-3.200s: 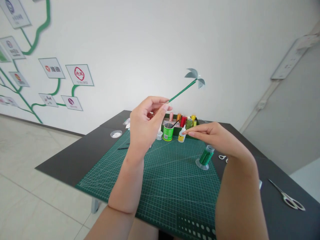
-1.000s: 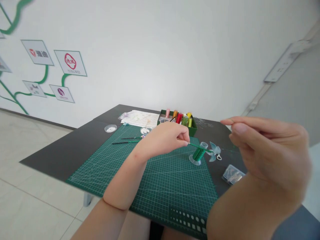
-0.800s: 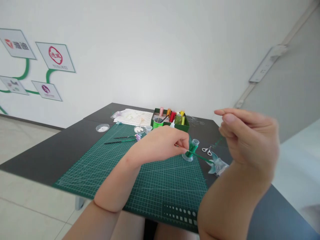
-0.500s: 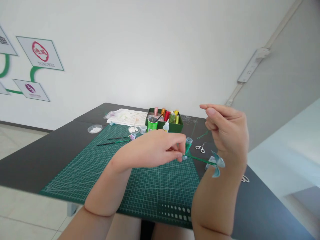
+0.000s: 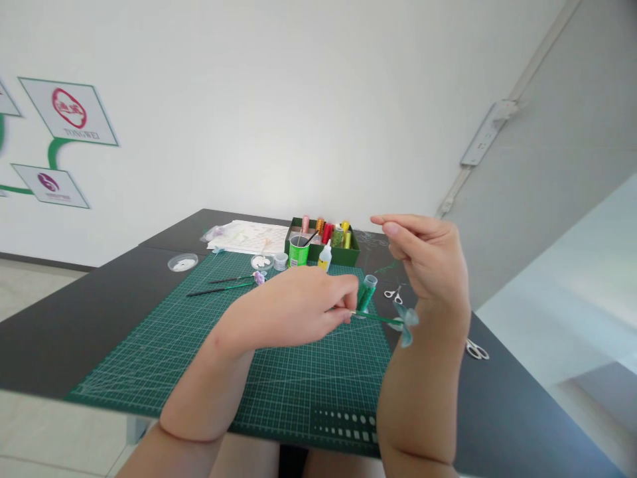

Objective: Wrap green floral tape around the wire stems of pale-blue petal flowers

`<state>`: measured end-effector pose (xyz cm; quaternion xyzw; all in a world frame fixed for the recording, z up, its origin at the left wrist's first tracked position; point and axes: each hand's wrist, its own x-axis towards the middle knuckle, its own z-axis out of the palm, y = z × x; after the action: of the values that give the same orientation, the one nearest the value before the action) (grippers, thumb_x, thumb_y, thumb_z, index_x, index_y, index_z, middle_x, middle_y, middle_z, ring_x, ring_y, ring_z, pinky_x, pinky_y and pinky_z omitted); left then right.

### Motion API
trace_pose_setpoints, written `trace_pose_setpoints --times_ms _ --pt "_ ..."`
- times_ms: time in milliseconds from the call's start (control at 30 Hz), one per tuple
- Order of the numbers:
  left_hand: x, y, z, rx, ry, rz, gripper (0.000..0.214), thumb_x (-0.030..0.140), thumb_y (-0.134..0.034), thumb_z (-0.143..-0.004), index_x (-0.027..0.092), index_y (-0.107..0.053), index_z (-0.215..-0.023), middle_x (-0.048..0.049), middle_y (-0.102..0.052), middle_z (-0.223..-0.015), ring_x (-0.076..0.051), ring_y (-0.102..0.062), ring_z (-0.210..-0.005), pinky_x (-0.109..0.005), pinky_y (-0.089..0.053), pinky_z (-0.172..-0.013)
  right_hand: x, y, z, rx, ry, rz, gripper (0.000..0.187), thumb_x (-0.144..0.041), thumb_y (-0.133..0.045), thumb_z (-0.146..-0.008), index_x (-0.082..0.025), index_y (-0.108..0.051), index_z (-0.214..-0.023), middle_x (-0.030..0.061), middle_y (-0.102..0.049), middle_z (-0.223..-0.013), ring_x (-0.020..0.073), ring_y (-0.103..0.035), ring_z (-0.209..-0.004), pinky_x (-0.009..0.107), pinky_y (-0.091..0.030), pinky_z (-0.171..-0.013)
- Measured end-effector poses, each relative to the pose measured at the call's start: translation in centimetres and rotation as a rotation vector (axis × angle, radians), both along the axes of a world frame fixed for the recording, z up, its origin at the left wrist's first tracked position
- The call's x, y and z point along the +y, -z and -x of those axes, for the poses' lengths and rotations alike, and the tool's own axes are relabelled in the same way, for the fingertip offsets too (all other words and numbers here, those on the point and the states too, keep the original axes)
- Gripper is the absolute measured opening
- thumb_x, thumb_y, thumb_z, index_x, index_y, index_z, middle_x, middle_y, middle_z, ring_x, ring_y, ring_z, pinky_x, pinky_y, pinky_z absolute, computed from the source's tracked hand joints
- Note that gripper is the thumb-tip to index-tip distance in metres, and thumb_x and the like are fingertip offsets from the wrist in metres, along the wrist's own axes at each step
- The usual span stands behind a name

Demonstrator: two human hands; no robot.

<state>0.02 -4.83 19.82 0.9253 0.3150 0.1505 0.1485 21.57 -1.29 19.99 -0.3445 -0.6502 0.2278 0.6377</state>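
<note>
My left hand (image 5: 303, 305) is closed in a pinch on the thin green stem of a pale blue flower (image 5: 407, 318). The stem lies nearly level, with the petals pointing right, in front of my right forearm. Raised above the flower, my right hand (image 5: 432, 255) has its thumb and forefinger pressed together; whatever they hold is too fine to make out. Just beyond my left fingertips, a spool of green thread (image 5: 368, 292) stands on the green cutting mat (image 5: 318, 372).
A green box (image 5: 351, 255) of coloured thread spools stands behind a green can (image 5: 298, 252) and a glue bottle (image 5: 325, 257). Small scissors (image 5: 394, 294) and larger scissors (image 5: 476, 350) lie right. Leftward are brushes (image 5: 223, 288), a purple flower (image 5: 259, 277) and a shallow dish (image 5: 182, 263).
My right hand has moved left, nearer to my left hand. The blue flower has turned on its stem, showing its petals spread differently. The whole view has shifted slightly.
</note>
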Motion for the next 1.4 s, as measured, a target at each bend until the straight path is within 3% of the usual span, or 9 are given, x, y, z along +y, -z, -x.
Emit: trace_pose_setpoints --times_ms 233,367,500,733,900,1033,1200,1400 --pt "0.9 0.2 -0.2 0.003 -0.067 0.075 0.016 0.02 -0.051 -0.097 0.02 -0.064 -0.089 0.0008 -0.076 -0.088 -0.015 -0.065 -0.073 -0.028 -0.037 -0.064 -1.7 0.6 -1.0 -0.026 -0.044 -0.255 0.008 -0.029 -0.082 -0.083 -0.033 -0.086 -0.089 -0.0015 -0.068 -0.059 0.0095 -0.045 -0.043 0.026 -0.036 -0.041" --pt "0.8 0.0 -0.2 -0.009 -0.101 0.116 0.017 0.02 -0.051 -0.096 0.02 -0.065 -0.087 0.0012 -0.077 -0.085 -0.015 -0.064 -0.072 -0.028 -0.037 -0.064 -3.1 0.1 -1.3 -0.163 -0.288 -0.427 0.015 -0.028 -0.079 -0.088 -0.037 -0.085 -0.099 0.0012 -0.077 -0.069 0.0107 -0.05 -0.043 0.026 -0.034 -0.037" --pt "0.7 0.0 -0.1 0.003 -0.083 0.099 0.019 0.021 -0.049 -0.097 0.02 -0.065 -0.086 0.0004 -0.076 -0.082 -0.015 -0.063 -0.067 -0.029 -0.036 -0.062 -4.2 -0.5 -1.1 -0.29 -0.449 -0.442 0.02 -0.031 -0.075 -0.092 -0.037 -0.083 -0.11 0.0009 -0.074 -0.063 0.0104 -0.045 -0.037 0.026 -0.031 -0.034" --pt "0.6 0.3 -0.3 0.0 -0.053 0.08 0.022 0.022 -0.049 -0.097 0.019 -0.064 -0.081 0.0006 -0.074 -0.076 -0.014 -0.06 -0.062 -0.03 -0.035 -0.061 -4.8 -0.5 -0.7 -0.317 -0.455 -0.413 0.017 -0.034 -0.073 -0.094 -0.036 -0.083 -0.107 -0.0002 -0.067 -0.055 0.0111 -0.043 -0.036 0.027 -0.03 -0.033" --pt "0.4 0.2 -0.5 0.023 -0.039 0.08 0.023 0.019 -0.048 -0.096 0.019 -0.062 -0.078 0.0011 -0.075 -0.076 -0.015 -0.063 -0.066 -0.03 -0.036 -0.062 -4.7 -0.4 -0.2 -0.312 -0.494 -0.433 0.022 -0.029 -0.074 -0.093 -0.036 -0.082 -0.112 -0.0003 -0.07 -0.06 0.0093 -0.044 -0.038 0.024 -0.03 -0.035" --pt "0.5 0.3 -0.4 0.025 -0.007 0.049 0.024 0.02 -0.048 -0.097 0.02 -0.066 -0.08 0.0016 -0.076 -0.079 -0.015 -0.065 -0.07 -0.03 -0.038 -0.065 -4.5 -0.2 0.2 -0.269 -0.374 -0.422 0.015 -0.032 -0.078 -0.09 -0.035 -0.085 -0.103 0.0013 -0.075 -0.064 0.0095 -0.048 -0.04 0.024 -0.035 -0.037" --pt "-0.1 0.1 -0.4 0.015 0.027 0.022 0.016 0.016 -0.056 -0.093 0.021 -0.069 -0.086 0.0042 -0.077 -0.086 -0.014 -0.066 -0.073 -0.027 -0.039 -0.065 -3.4 0.0 0.5 -0.177 -0.003 -0.302 0.01 -0.028 -0.082 -0.083 -0.035 -0.086 -0.089 0.0026 -0.079 -0.076 0.0166 -0.065 -0.058 0.029 -0.05 -0.048" --pt "-0.9 -0.3 0.0 -0.071 0.036 -0.021 0.013 0.022 -0.057 -0.099 0.022 -0.068 -0.092 0.0032 -0.076 -0.088 -0.014 -0.068 -0.078 -0.027 -0.041 -0.069 -0.8 0.2 -0.1 -0.027 0.165 -0.184 0.01 -0.031 -0.078 -0.083 -0.031 -0.086 -0.09 -0.0025 -0.06 -0.053 0.0134 -0.05 -0.048 0.028 -0.037 -0.044"
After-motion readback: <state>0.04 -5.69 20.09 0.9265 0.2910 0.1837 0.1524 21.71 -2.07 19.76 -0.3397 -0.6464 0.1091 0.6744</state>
